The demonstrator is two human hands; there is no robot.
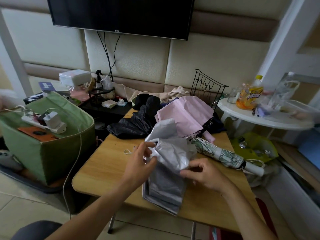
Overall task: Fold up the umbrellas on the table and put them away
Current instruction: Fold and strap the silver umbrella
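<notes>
One view only, from the person's head, looking forward and down across a wooden table (pixel 103 170) toward a padded wall with a TV (pixel 121 13) at the top edge. The lens is wide, bending the room's edges. It sits close: both forearms enter from the bottom, and the hands work near the middle.

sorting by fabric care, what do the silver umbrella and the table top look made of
Silver umbrella: thin coated synthetic cloth, probably; it creases sharply and has a dull metallic sheen. Table top: wood or wood-look laminate, light, with printed-looking grain and a smooth matte face; which one I cannot tell.
</notes>
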